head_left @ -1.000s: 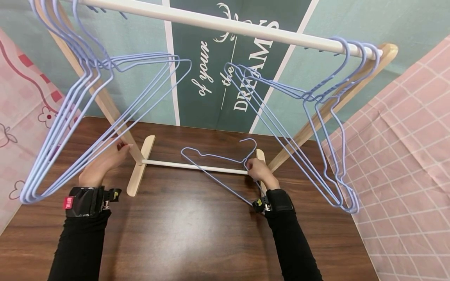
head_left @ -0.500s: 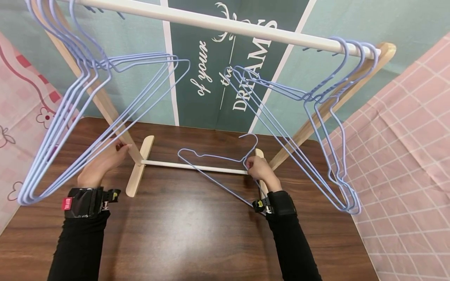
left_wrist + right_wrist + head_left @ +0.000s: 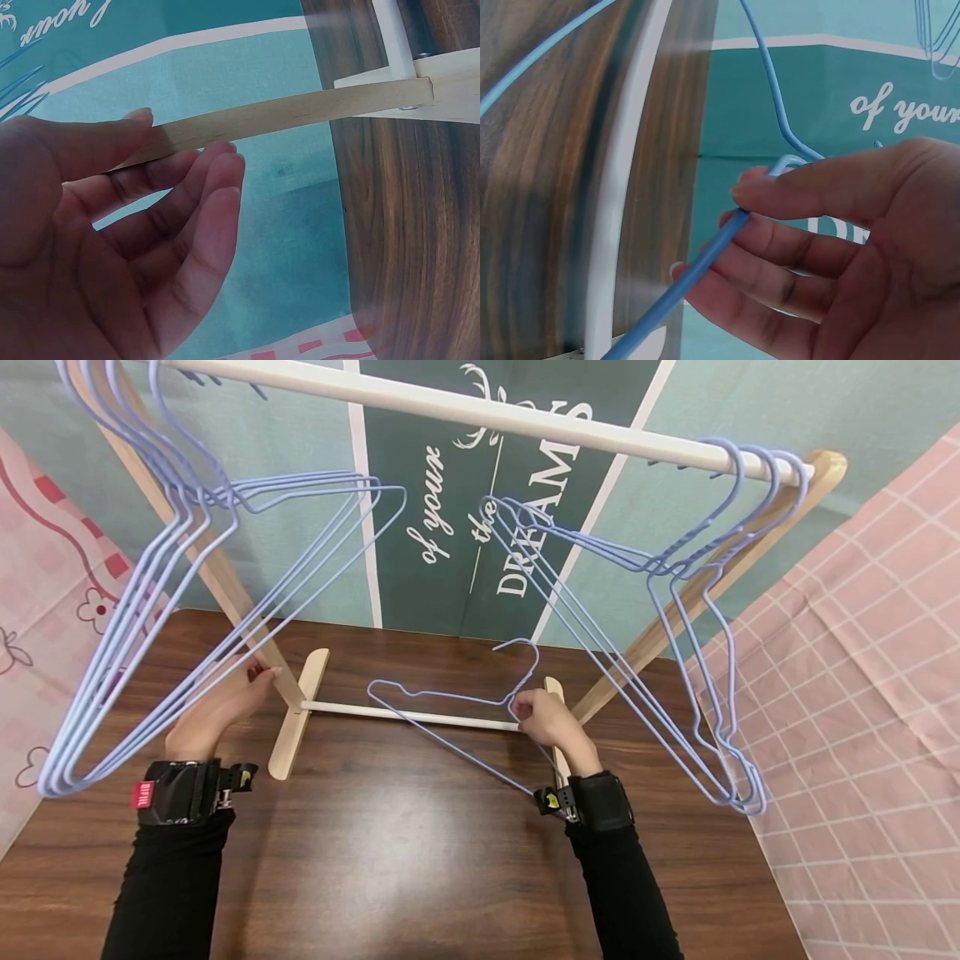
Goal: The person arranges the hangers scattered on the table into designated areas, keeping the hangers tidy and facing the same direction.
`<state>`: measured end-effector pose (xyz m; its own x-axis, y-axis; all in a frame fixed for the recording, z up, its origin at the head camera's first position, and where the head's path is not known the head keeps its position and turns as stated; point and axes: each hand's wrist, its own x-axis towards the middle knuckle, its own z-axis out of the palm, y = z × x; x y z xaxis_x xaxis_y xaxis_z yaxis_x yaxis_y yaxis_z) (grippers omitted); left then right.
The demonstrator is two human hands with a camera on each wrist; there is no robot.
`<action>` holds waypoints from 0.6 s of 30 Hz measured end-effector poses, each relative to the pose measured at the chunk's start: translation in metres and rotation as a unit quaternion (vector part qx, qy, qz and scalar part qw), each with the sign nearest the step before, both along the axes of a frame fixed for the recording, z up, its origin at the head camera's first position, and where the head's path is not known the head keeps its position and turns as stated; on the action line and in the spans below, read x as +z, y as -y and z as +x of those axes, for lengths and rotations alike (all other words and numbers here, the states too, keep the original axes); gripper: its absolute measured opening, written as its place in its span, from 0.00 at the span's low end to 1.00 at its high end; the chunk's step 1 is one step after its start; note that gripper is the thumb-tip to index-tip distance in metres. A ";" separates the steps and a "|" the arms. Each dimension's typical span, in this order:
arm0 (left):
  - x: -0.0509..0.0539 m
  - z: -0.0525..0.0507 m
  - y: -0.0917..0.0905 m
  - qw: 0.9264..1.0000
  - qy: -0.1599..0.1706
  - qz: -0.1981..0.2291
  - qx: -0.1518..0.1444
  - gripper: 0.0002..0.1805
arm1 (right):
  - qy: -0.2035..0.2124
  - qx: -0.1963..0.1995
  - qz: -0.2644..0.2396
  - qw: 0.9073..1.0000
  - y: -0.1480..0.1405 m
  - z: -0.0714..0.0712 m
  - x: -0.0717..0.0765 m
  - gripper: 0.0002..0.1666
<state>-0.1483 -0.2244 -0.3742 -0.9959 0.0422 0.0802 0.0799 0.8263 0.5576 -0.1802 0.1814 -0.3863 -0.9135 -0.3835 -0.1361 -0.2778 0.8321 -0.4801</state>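
My right hand pinches a light-blue hanger by one shoulder just below its neck. This hanger is tilted, its hook pointing up and curving left, low between the rack's posts. In the right wrist view, thumb and fingers close on the blue wire. At the other side my left hand grips the rack's left wooden post near its foot. The left wrist view has the post between thumb and forefinger, the other fingers curled beside it.
Several blue hangers hang at the left of the white top rail, and 3 hangers at its right. A white lower bar joins the wooden feet. Lettered cloth stands behind; pink checked cloth is at right.
The held hanger has shifted slightly left and up in my right hand, its hook now further left. My left hand stays on the post.
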 end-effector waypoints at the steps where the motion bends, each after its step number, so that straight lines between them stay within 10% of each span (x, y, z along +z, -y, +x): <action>1: 0.001 0.000 0.000 1.000 0.007 -0.002 0.001 0.13 | -0.002 0.004 0.000 1.000 0.001 0.001 0.001 0.09; 18: 0.003 0.001 0.001 0.999 0.049 0.005 0.001 0.16 | 0.003 0.039 0.001 0.999 0.015 0.015 0.024 0.10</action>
